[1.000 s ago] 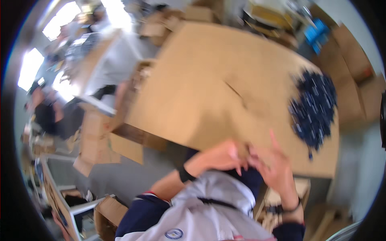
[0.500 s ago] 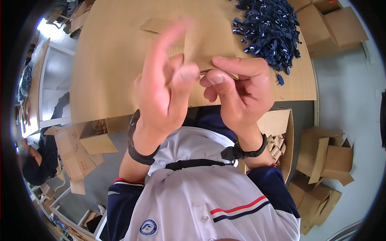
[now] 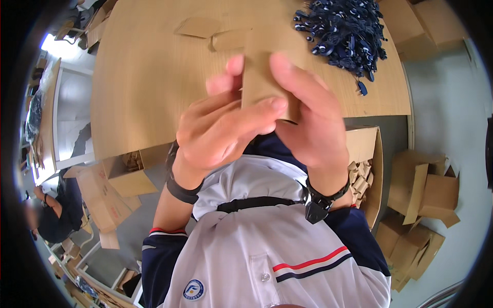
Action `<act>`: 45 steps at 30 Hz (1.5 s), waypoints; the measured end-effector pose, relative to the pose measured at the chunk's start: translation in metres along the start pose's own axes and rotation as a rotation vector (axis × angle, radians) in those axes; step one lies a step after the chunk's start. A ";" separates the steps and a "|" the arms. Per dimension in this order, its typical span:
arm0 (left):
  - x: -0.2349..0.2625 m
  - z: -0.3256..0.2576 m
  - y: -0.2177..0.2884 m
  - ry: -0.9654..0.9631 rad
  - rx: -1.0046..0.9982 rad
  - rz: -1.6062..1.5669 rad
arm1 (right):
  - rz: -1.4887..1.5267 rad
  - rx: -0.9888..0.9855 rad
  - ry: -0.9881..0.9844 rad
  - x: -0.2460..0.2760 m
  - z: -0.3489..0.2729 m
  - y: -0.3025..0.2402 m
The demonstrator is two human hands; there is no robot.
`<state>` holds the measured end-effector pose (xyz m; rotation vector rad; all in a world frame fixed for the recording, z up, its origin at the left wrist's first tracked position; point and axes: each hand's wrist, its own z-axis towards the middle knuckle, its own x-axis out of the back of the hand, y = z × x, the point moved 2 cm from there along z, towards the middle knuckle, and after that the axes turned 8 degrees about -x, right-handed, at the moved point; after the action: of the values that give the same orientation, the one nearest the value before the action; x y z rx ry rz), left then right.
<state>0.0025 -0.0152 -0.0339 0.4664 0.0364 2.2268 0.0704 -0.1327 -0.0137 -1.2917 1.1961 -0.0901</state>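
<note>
A small brown cardboard box point(image 3: 259, 84) is held upright between my two hands, just above the near part of the table. My left hand point(image 3: 218, 128) grips its left side, with the thumb pressed across the lower front. My right hand point(image 3: 318, 115) wraps round the right side, its thumb lying along the box. A dark slit shows at the box's lower end; what is inside cannot be seen. Beyond the hands, two flat brown cardboard pieces point(image 3: 197, 27) lie on the wooden table point(image 3: 138, 77).
A heap of dark blue corded items point(image 3: 344, 38) covers the table's far right. By my right forearm, an open carton point(image 3: 377, 179) holds several small folded cardboard pieces point(image 3: 361, 179). Open cartons point(image 3: 436, 195) stand on the floor at right, another carton point(image 3: 131, 179) at left. A person point(image 3: 59, 215) is at far left.
My left hand, blurred and raised with fingers spread before, has come down onto the cardboard box. My right hand has shifted from pinching the near edge to wrapping its right side.
</note>
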 end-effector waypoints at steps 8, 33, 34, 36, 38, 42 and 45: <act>0.047 0.037 0.004 -0.021 0.749 0.041 | -0.128 -0.196 -0.330 -0.004 -0.008 -0.004; 0.027 0.034 -0.020 -0.195 0.792 -0.312 | -1.077 0.483 0.067 0.004 -0.001 0.009; 0.022 0.032 -0.019 -0.192 0.796 -0.314 | -1.100 0.599 0.049 0.004 0.001 0.007; 0.012 0.027 -0.017 0.045 0.931 -0.593 | -1.122 0.716 0.027 0.009 0.005 0.000; 0.006 0.024 -0.015 -0.026 0.956 -0.592 | -1.158 0.692 -0.066 0.017 0.006 -0.008; -0.002 0.021 -0.007 -0.160 1.150 -0.986 | -1.131 0.617 -0.233 0.017 -0.010 -0.007; -0.014 0.015 0.005 -0.025 1.098 -1.065 | -1.074 0.604 -0.259 0.027 -0.012 -0.001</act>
<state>0.0118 -0.0305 -0.0234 0.7893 1.2256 0.9791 0.0748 -0.1586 -0.0278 -1.2063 0.1126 -0.9531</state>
